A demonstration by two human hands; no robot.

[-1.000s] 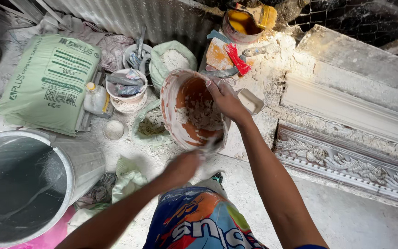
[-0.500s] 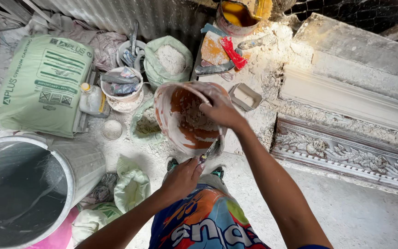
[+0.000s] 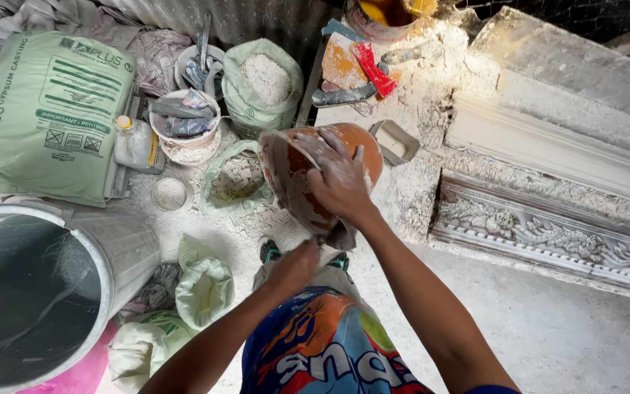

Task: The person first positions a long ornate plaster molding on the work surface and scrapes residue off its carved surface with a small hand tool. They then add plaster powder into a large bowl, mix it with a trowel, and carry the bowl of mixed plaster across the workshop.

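My right hand (image 3: 340, 182) is closed over the rim of the orange rubber bowl (image 3: 329, 175), fingers (image 3: 329, 157) spread across its plaster-caked lip and upper wall, so that this hand alone carries it; the bowl is tipped steeply, its mouth turned toward my left and downward, and its rounded base toward my right and away from me; I judge its axis, mouth to base, to run roughly left to right across the view, slightly raised at the base end. My left hand (image 3: 294, 266) is curled narrowly just below the bowl's lower edge, near my body; whether it pinches a small tool or merely touches the grey lump at the rim I cannot tell, since the fingertips are hidden. The bowl thus lies above and ahead of the left hand, and directly under the right, which is the nearer and the only one bearing weight. Below the mouth, toward my left, sits a small open green bag (image 3: 235, 179) of grey powder; beyond it a larger green sack (image 3: 262, 80) and a white tub (image 3: 184, 128) of tools; at far left a printed gypsum sack (image 3: 45, 109) and a large grey drum (image 3: 38, 292); at right an ornate plaster cornice (image 3: 548, 237) lies on the dusty floor.
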